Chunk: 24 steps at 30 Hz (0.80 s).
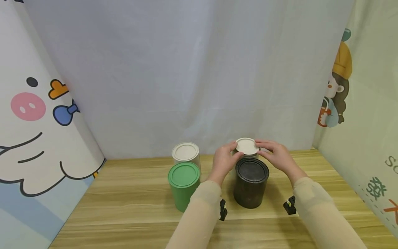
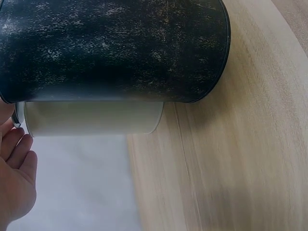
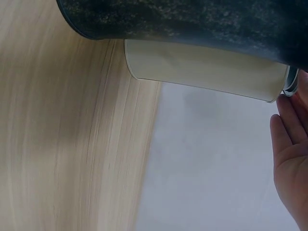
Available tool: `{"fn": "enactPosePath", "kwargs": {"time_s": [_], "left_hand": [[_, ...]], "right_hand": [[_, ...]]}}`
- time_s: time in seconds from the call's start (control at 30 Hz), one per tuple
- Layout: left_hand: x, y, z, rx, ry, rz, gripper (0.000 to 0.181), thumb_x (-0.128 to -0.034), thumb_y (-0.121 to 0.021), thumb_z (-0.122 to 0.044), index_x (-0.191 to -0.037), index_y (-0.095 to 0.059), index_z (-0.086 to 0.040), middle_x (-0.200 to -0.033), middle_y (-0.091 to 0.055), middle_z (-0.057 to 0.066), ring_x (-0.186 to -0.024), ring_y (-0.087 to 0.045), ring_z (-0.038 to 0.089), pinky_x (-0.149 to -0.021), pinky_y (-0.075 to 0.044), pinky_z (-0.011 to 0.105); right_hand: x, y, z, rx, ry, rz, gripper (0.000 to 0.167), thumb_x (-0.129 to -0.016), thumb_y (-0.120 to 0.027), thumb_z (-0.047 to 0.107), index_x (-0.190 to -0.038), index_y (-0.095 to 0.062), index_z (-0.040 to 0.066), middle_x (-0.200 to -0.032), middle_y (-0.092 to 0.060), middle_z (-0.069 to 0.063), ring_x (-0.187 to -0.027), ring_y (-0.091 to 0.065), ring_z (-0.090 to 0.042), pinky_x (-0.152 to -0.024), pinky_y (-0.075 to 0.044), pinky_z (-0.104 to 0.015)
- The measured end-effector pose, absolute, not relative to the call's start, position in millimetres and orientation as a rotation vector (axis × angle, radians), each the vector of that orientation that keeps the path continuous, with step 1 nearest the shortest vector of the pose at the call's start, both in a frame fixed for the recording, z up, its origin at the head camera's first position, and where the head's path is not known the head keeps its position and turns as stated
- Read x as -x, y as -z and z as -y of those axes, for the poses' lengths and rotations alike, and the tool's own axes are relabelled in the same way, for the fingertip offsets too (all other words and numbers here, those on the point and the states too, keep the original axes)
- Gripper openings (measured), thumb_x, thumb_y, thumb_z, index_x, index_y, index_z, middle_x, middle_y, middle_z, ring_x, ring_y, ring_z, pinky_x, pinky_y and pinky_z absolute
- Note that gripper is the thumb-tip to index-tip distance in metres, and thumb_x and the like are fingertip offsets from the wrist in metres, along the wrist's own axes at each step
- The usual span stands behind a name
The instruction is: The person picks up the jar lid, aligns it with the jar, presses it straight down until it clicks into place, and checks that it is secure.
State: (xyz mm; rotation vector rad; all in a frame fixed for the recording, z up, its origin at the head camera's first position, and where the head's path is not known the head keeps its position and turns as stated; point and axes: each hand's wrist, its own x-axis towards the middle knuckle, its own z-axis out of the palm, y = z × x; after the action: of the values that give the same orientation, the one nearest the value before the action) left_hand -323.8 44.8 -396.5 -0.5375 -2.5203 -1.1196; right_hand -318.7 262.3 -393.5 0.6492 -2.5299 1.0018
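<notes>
Both hands hold a round white lid (image 1: 247,146) by its edge, behind the black can. My left hand (image 1: 224,159) grips the lid's left side between thumb and fingers. On the opposite edge, my right hand (image 1: 278,156) does the same. Under the lid stands a white can (image 2: 96,118), mostly hidden by the black can (image 1: 250,190) in the head view. Both wrist views show a narrow gap between the lid (image 3: 290,83) and the white can's rim. The black can has its own black lid on.
Left of the hands stands a green can (image 1: 183,186) with a green lid, partly behind the left sleeve. Another white can (image 1: 186,152) with a lid is behind it. A grey-white curtain (image 1: 174,86) hangs along the back edge of the wooden table (image 1: 130,200).
</notes>
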Motion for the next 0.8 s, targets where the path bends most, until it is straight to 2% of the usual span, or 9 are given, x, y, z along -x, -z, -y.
{"fn": "enactPosePath", "kwargs": {"time_s": [0.8], "left_hand": [[324.2, 393.7, -47.9, 0.488, 1.117, 2.606, 0.041, -0.0907, -0.074, -0.022, -0.128, -0.067, -0.008, -0.135, -0.060, 0.006, -0.124, -0.058, 0.023, -0.104, -0.044, 0.033]], "right_hand": [[322.6, 393.6, -262.5, -0.654, -0.964, 2.550, 0.029, -0.089, -0.074, 0.005, -0.115, -0.071, -0.005, -0.129, -0.062, -0.022, -0.119, -0.056, -0.043, -0.097, -0.046, -0.058]]}}
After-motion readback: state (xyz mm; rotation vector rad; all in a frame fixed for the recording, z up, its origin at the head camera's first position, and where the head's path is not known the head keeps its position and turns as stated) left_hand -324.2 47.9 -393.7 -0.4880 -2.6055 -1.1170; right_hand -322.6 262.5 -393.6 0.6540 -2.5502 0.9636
